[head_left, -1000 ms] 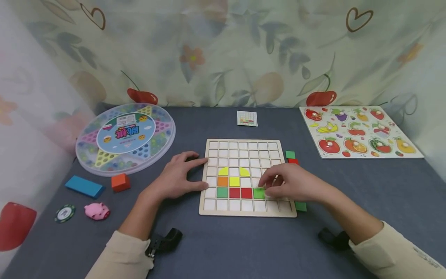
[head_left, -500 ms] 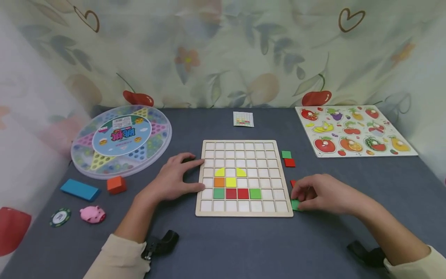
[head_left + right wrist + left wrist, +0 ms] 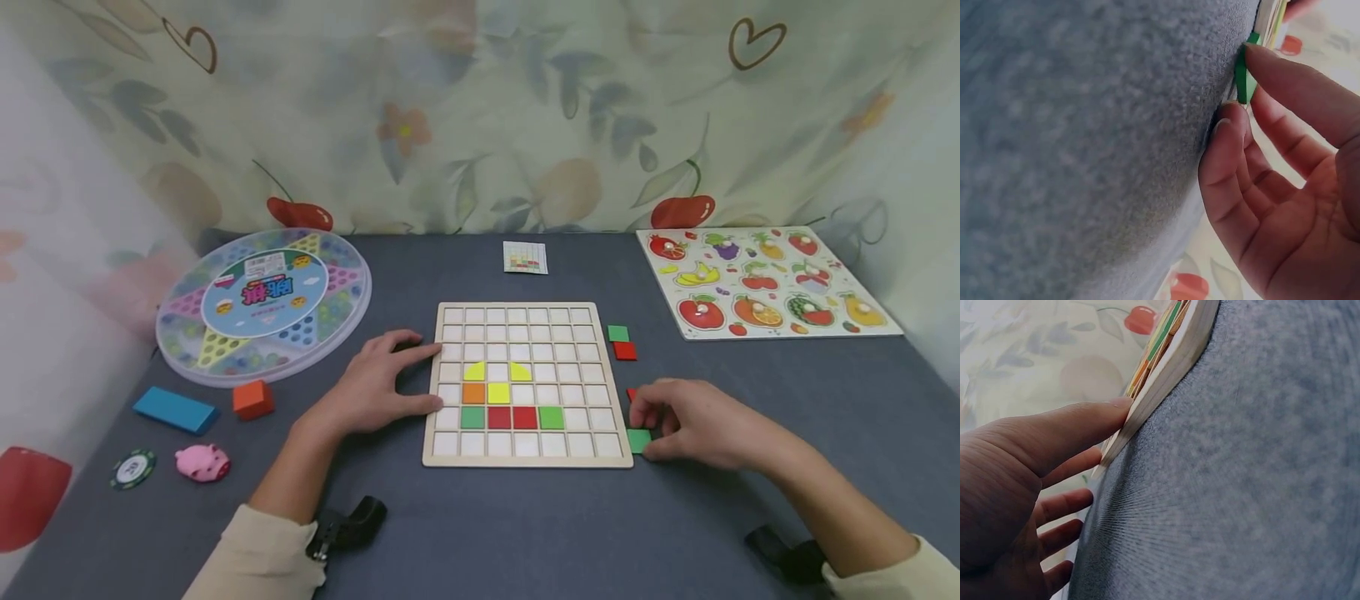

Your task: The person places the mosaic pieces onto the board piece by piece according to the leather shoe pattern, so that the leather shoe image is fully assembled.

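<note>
A pale wooden grid board lies flat, with orange, yellow, red and green square tiles and two yellow curved-edge pieces set in its cells. My left hand rests at the board's left edge, thumb and index finger spread and touching the rim; its other fingers are relaxed in the left wrist view. Beyond the board's lower right side, my right hand has thumb and curled fingers around the edges of a green square tile. A red tile is partly hidden by its fingers.
Another green tile and red tile lie right of the board. A small pattern card sits behind it. A fruit puzzle stands far right; a round game box, blue block, orange block, pig and chip are left.
My right hand has left the light green tile in the board and moved right to the green tile beside it. My left hand has stayed at the rim.
</note>
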Motion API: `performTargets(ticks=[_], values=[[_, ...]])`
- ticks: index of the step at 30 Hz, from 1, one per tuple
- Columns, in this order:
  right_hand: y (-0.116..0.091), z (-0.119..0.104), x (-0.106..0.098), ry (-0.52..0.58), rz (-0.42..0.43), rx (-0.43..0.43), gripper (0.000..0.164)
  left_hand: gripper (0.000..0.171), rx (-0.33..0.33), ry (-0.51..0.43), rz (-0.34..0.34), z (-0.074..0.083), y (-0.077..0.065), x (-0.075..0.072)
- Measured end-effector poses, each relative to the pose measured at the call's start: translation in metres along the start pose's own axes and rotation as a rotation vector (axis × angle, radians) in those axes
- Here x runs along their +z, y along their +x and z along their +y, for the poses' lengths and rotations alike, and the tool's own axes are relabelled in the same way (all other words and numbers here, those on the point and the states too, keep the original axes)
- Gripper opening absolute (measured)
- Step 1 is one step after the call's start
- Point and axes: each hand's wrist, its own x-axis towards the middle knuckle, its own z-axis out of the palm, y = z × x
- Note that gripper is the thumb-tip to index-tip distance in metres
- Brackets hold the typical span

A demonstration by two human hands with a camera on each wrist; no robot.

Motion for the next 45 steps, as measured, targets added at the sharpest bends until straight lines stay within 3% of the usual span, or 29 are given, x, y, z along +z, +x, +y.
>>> performTargets(ticks=[11,23,33,39,45], values=[[0.002,0.0,-0.007,0.083,-0.003,-0.012,0.019,0.076,-0.007,-0.001,-0.007,-0.001,0.0,0.001],[0.018,0.013,-0.018,0.253,-0.054,0.009,0.019,0.076,-0.008,0.002,-0.006,-0.002,-0.001,0.001],[0.031,-0.007,-0.014,0.403,-0.123,-0.052,0.024,0.075,-0.001,-0.001,-0.008,-0.002,-0.001,0.002],[0.046,-0.027,-0.006,0.309,-0.11,-0.104,0.013,0.075,-0.004,-0.002,-0.009,-0.002,0.0,0.001],[0.054,-0.038,-0.004,0.221,-0.099,-0.127,0.013,0.076,-0.008,-0.006,-0.006,-0.001,0.0,0.0]])
